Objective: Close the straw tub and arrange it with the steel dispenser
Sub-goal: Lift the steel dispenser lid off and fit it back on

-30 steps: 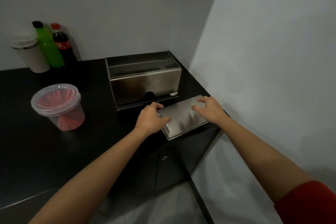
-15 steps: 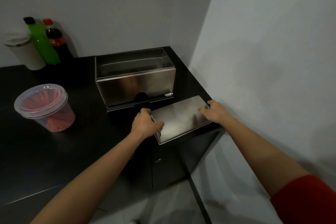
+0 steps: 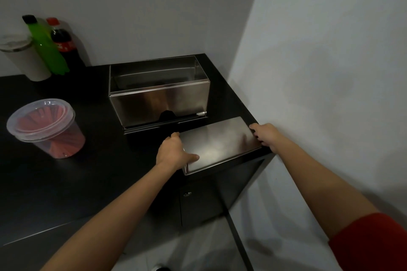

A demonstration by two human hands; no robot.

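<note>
A steel dispenser (image 3: 160,103) stands open-topped at the back right of the black counter (image 3: 88,182). Its flat steel lid (image 3: 218,145) lies in front of it near the counter's front right corner. My left hand (image 3: 174,154) grips the lid's left end, thumb on top. My right hand (image 3: 265,135) holds the lid's right end against the wall side. A clear plastic straw tub (image 3: 47,127) with red straws inside sits to the left, its clear lid on top.
A white tumbler (image 3: 24,59), a green bottle (image 3: 47,46) and a cola bottle (image 3: 63,44) stand at the back left by the wall. A grey wall (image 3: 319,72) runs close along the counter's right edge. Cabinet doors are below the counter front.
Both hands slid outward from the top of the steel lid to its two ends. The lid now lies flatter on the counter. My view has shifted slightly.
</note>
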